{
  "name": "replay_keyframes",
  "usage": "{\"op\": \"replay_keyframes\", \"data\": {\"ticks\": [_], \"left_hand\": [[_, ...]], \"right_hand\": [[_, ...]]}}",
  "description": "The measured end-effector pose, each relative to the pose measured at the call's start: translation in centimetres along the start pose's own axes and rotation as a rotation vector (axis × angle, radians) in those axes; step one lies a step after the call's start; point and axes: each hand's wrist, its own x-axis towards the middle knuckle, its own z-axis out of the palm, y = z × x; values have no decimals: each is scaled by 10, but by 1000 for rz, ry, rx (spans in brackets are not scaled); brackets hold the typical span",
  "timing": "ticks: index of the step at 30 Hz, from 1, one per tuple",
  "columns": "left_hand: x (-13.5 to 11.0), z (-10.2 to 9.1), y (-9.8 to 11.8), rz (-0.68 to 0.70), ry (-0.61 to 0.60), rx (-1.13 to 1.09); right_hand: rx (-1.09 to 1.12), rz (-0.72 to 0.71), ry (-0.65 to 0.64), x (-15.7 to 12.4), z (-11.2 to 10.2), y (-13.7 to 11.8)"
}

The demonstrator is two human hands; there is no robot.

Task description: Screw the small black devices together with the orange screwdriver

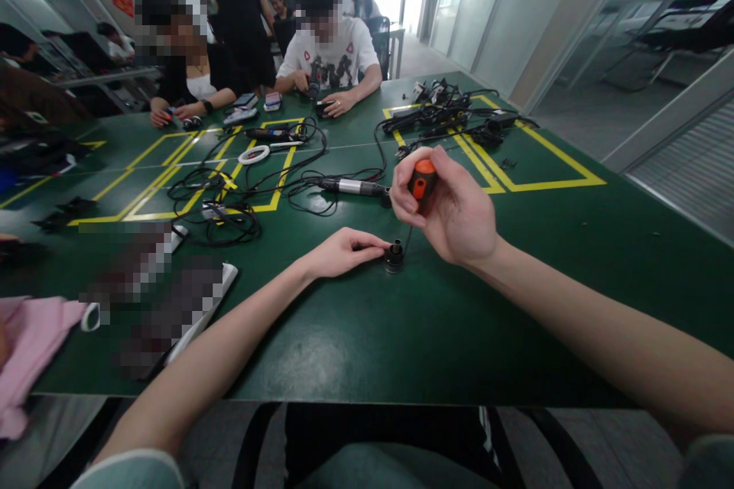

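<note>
My right hand [453, 206] is closed round the orange and black handle of a screwdriver [423, 182]. Its thin shaft points down toward the table, just right of a small round black part [394, 257]. That part stands upright on the green table and has a narrow tube on top. My left hand [349, 250] pinches the part from the left with thumb and fingers. Whether the screwdriver's tip touches the part, I cannot tell.
A silver and black cylindrical tool [355, 187] with a black cable lies beyond my hands. Tangled cables [229, 202] spread to the left, and a heap of black tools [439, 111] sits at back right. Two blurred flat devices [229, 275] lie left. Co-workers [329, 53] sit across the table.
</note>
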Motion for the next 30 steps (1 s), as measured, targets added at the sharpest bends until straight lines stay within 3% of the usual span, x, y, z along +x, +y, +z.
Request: {"op": "replay_keyframes", "data": {"ticks": [10,18,30], "left_hand": [[-5,9,4,74,15,169],[-2,11,-3,110,5,149],[-3,10,1,122,22,122]], "right_hand": [[53,-16,-14,-3,-2,-2],[-2,-5,14,-1,1,-2],[49,-57,-46,-3,-5,1]]}}
